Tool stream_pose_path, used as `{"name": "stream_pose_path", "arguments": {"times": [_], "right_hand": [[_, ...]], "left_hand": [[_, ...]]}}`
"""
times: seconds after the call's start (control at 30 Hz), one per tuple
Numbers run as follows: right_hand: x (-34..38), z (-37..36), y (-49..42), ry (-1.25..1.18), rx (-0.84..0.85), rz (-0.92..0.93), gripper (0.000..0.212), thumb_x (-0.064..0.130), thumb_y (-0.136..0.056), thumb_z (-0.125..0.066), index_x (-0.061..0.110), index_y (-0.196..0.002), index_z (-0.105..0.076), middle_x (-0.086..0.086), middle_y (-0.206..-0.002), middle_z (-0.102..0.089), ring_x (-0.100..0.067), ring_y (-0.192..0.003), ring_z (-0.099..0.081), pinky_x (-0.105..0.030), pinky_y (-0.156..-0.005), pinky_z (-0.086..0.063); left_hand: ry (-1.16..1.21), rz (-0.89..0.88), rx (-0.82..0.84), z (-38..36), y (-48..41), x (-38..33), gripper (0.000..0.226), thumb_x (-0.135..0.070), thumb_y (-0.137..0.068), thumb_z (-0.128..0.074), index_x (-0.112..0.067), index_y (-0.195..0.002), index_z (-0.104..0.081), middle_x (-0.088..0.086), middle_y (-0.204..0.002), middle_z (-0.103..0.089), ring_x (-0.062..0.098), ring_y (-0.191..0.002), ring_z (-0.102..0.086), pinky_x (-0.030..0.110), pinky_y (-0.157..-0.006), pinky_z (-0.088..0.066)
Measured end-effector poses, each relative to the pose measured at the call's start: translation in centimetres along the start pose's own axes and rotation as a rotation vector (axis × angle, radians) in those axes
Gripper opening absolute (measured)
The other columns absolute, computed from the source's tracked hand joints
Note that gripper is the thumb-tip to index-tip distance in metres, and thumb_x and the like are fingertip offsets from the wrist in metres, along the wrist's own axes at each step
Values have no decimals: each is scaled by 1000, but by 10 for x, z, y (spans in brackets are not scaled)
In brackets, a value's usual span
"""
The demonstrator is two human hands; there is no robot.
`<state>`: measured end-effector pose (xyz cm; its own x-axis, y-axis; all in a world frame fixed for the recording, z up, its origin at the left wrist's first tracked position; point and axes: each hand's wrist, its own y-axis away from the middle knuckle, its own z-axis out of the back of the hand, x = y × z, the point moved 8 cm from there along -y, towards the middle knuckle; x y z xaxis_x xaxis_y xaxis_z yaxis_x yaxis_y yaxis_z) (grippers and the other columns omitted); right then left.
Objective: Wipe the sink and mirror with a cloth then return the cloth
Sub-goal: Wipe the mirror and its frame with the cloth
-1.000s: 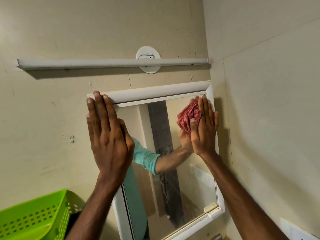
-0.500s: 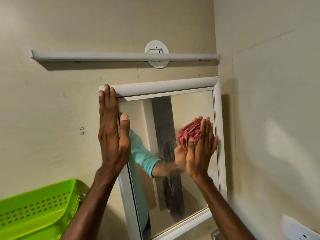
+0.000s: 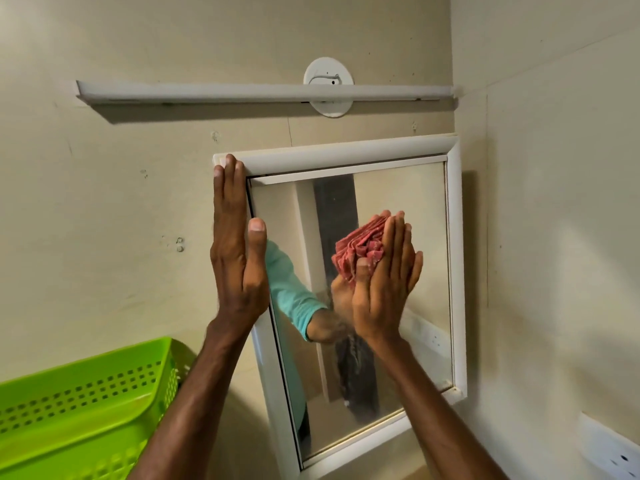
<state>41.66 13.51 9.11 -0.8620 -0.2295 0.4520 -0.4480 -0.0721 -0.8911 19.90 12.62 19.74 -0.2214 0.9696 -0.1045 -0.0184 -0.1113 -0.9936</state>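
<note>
Our right hand (image 3: 382, 278) presses the bunched red cloth (image 3: 358, 249) flat-palmed on the white-framed wall mirror (image 3: 398, 341) at mid-glass, unwiped glass lying mostly below, while our open left hand (image 3: 235, 251) steadies its left frame.

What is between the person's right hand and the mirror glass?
In the head view, a bunched pink cloth lies pressed between the right hand and the mirror.

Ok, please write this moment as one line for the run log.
step: wiping mirror | right hand: presses red cloth on glass | left hand: flat on frame
</note>
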Motion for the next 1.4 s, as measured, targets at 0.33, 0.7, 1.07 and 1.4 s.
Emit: {"name": "stream_pose_path", "arguments": {"times": [0.33,0.7,1.07,1.4], "right_hand": [[72,-20,26,48,287,494,74,29,-101,-46,13,-166,-14,-5,-175,-7,-22,-163,-5,-64,-128,-11],[99,-30,64,-33,280,423,81,31,-91,-46,9,-164,-20,-11,-174,-19,-23,-163,-6,-60,-130,-3],[118,-42,83,-36,253,400,70,51,-108,-31,11,-163,-16,-5,-172,-9,-24,-162,-6,-58,-129,4],[98,-44,115,28,343,459,73,47,-107,-38,17,-166,-8,-8,-174,-15,-21,-163,-4,-53,-129,10]], "left_hand": [[-36,-30,87,1,-1,5,56,-5,-101,-29,8,-155,-21,21,-166,-14,31,-157,-7,54,-126,-13],[-24,6,218,1,1,6,61,-10,-102,-31,7,-157,-10,20,-168,-1,30,-157,6,50,-128,-3],[47,83,323,9,5,9,59,-11,-102,-26,3,-158,-11,15,-169,-1,24,-157,9,27,-127,0],[-61,84,296,4,28,9,61,-12,-102,-32,5,-157,-13,19,-168,-3,29,-157,6,51,-128,-3]]}}
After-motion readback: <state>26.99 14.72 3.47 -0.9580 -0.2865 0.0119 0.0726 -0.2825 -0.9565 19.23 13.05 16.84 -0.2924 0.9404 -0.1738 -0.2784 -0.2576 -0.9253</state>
